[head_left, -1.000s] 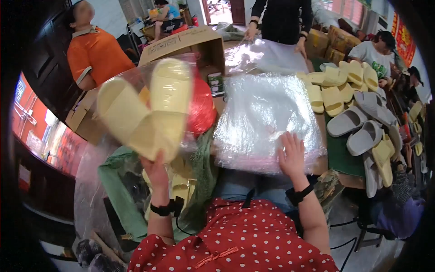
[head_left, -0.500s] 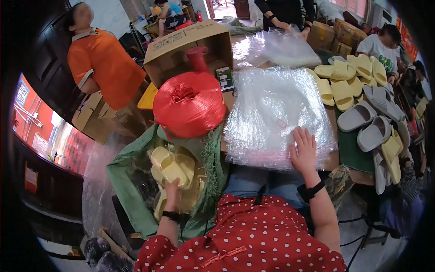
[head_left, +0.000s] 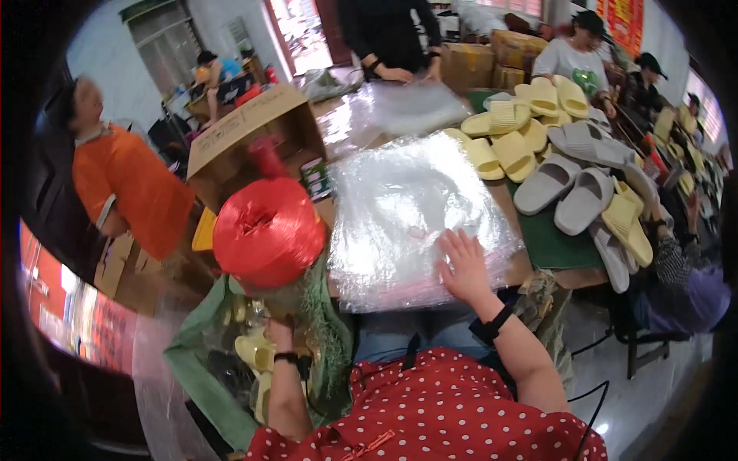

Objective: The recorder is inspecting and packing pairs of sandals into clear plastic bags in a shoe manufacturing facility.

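Crowded with workers and cartons, the workshop centres on a long table whose green mat shows at the near right. On it the right hand lies flat, fingers spread and released, pressing the near edge of a stack of clear plastic bags. Down at the near left, the left hand reaches into a green mesh sack lined with clear film; whether it grips anything I cannot tell, since the hand is half hidden among the yellow slippers in the sack. Just above that hand stands a big red spool of plastic twine. Farther left sits an open cardboard box. To the right lie rows of yellow slippers and grey slippers. At the far end, another person's hands handle more clear film.
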`<state>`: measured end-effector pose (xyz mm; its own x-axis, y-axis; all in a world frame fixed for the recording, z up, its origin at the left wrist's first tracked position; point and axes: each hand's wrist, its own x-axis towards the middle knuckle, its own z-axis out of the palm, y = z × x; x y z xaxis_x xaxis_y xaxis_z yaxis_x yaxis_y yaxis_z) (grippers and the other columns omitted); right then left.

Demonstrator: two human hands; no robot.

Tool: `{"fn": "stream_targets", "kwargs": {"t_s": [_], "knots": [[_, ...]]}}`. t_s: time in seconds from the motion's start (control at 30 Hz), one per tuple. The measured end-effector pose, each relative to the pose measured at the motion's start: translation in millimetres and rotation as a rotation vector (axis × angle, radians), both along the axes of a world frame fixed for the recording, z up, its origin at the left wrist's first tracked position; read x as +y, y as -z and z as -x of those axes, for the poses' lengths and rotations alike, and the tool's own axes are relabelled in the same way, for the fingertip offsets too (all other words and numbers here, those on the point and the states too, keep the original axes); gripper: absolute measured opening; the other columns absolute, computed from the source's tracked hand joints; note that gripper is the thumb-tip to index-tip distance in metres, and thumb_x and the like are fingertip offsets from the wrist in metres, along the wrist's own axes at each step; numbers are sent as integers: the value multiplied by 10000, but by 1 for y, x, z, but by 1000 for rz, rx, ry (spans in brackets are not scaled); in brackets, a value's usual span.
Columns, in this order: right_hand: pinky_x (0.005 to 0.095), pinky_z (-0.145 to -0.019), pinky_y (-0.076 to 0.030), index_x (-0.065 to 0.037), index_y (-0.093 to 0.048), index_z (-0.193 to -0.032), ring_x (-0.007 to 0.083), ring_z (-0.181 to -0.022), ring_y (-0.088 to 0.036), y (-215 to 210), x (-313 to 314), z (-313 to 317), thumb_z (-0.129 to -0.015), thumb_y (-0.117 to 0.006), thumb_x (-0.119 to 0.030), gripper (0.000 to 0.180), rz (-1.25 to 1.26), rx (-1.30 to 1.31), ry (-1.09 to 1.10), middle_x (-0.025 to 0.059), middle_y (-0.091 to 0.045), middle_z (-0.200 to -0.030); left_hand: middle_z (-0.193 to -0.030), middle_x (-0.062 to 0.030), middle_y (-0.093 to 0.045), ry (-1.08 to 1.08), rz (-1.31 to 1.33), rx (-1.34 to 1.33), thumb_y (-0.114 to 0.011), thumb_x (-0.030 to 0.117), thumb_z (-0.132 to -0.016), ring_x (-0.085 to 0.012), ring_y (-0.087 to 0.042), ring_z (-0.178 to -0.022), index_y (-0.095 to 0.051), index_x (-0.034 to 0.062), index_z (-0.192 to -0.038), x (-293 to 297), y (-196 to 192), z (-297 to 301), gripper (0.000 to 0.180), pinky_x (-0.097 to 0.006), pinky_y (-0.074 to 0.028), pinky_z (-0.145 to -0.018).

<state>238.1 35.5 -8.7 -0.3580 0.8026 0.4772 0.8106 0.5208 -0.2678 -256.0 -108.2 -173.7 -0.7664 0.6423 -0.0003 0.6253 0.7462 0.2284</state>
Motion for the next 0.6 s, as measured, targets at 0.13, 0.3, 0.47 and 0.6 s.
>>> {"fn": "stream_targets", "kwargs": {"t_s": [0.13,0.3,0.47,0.6], "knots": [[546,-1172,-234,-107,-522,-1384,366,-1403,-369,-3,0,7,-938,-562,-310,492,-27,21,-26,133,-461,-1479,-1452,-264,-414,-23,-721,234,-644,139,-851,-462,-365,-1315,-322,-53,-1469,-34,-91,-31,723,-531,-253,-1128],[544,-1172,-235,-99,-518,-1387,361,-1408,-363,-8,1,6,-948,-545,-322,494,-13,31,-25,134,-457,-1484,-1378,-193,-520,524,-962,186,-598,46,-865,-404,-429,-1308,-565,4,-1227,-16,-258,-169,366,-493,-300,-1112],[541,-1169,-240,-100,-528,-1384,354,-1407,-367,-6,1,15,-955,-540,-337,489,-40,37,-65,130,-464,-1480,-1455,-175,-483,1149,-753,-59,-661,119,-861,-433,-366,-1389,-629,51,-1214,58,-261,-251,361,-521,-301,-1133],[537,-1164,-246,-103,-541,-1372,342,-1404,-371,-2,0,11,-954,-556,-347,485,-61,42,-37,124,-474,-1469,-1529,-167,-408,1291,-605,71,-646,233,-906,-423,-300,-1435,-566,88,-1356,115,-225,-286,479,-540,-239,-1166]]}}
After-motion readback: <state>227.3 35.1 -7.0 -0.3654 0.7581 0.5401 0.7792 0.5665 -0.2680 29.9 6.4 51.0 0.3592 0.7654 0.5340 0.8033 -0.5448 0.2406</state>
